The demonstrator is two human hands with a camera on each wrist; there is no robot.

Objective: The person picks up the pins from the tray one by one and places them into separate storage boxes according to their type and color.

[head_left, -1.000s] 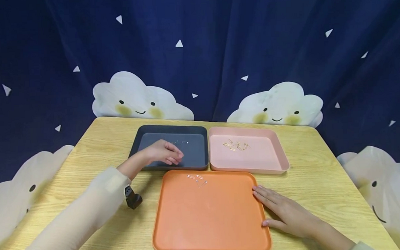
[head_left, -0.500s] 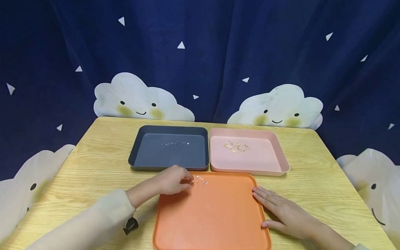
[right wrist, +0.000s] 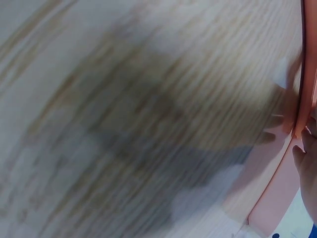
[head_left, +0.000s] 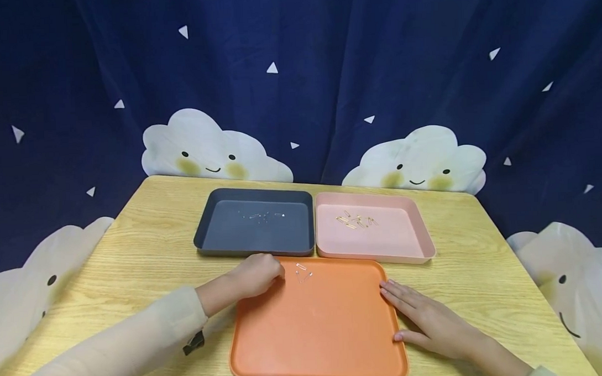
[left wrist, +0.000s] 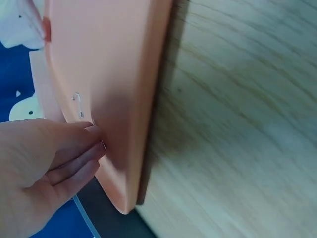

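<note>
My left hand (head_left: 259, 274) is over the back left corner of the orange tray (head_left: 316, 326). In the left wrist view its fingertips (left wrist: 99, 148) pinch a silver safety pin (left wrist: 103, 145), which shows only as a thin glint. More silver safety pins (head_left: 301, 266) lie on the tray just right of that hand; one pin (left wrist: 78, 105) shows beyond the thumb in the left wrist view. Flat and with straight fingers, my right hand (head_left: 430, 319) rests against the tray's right rim.
Behind the orange tray stands a dark blue tray (head_left: 253, 236) with several small pins in it. To its right, a pink tray (head_left: 382, 243) holds several gold safety pins (head_left: 357, 220). All stand on a wooden table (head_left: 472, 248) before a blue curtain.
My left hand has come from above the dark blue tray toward me, onto the orange tray's back left corner, and its fingers have closed on a safety pin. The right hand stays put.
</note>
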